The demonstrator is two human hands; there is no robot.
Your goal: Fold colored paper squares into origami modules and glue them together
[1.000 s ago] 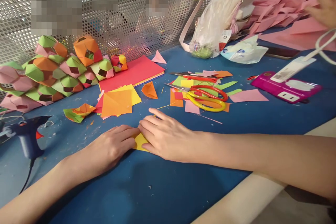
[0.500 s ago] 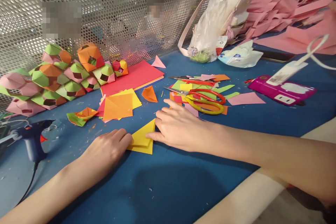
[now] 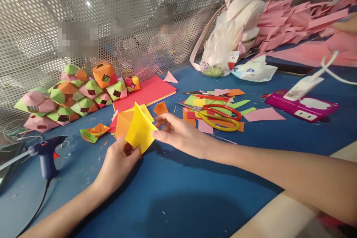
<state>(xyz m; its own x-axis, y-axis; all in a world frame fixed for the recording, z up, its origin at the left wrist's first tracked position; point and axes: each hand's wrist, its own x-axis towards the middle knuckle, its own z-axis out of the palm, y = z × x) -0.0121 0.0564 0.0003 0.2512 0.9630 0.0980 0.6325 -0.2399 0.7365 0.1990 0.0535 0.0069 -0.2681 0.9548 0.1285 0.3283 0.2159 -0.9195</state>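
A folded sheet of yellow paper (image 3: 141, 132) is held up off the table, tilted, its top corner pointing upward. My left hand (image 3: 118, 160) pinches its lower left part between thumb and fingers. At the right corner, the thumb of my right hand (image 3: 184, 134) rests on the paper with the other fingers curled behind; both hands hold the sheet. Just behind it lie orange and yellow paper squares (image 3: 122, 121). Close to my right fingers is a small folded orange piece (image 3: 161, 108).
Scissors (image 3: 220, 115) lie on paper scraps. A glue gun (image 3: 48, 156) stands left. Folded paper balls (image 3: 67, 93) are stacked by the perforated metal screen (image 3: 125, 3). A red paper stack (image 3: 147, 93), a white backpack (image 3: 245, 11) and a magenta pack (image 3: 304, 106) are farther back.
The yellow paper has been lifted from the table and turned upright. My left hand has shifted its grip to the lower edge, and my right hand has drawn to the right corner.
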